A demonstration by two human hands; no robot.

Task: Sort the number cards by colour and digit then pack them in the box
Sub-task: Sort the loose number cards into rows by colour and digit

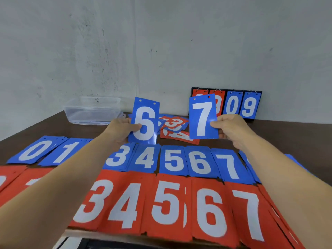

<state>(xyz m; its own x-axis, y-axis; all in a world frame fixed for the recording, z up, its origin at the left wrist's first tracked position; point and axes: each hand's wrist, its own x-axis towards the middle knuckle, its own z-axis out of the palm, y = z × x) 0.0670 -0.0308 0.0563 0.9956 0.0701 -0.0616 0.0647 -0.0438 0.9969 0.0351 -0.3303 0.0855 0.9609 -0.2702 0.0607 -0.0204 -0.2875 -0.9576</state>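
Blue cards fill both hands. The left grip (120, 131) pinches a blue 6 card (144, 121) at its left edge, thumb on the face, and the right grip (231, 130) pinches a blue 7 card (203, 117) at its right edge in the same way. Both cards stand upright, long axis vertical, digits facing the person, with both forearms stretched forward. The blue 6 pile (199, 163) lies flat on the table (287, 137), its long axis running away from the person. The held 6 hangs beyond that pile and to its left, so the left grip would have to draw back and cross rightward. The blue 7 pile (228, 166) touches the 6 pile's right side, almost straight below the right grip, which looks nearer its target. Each card likely needs tipping flat. The unsorted heap (175, 126) lies beyond the 6 pile, and the clear box (93, 112) stands well beyond it, to the left.
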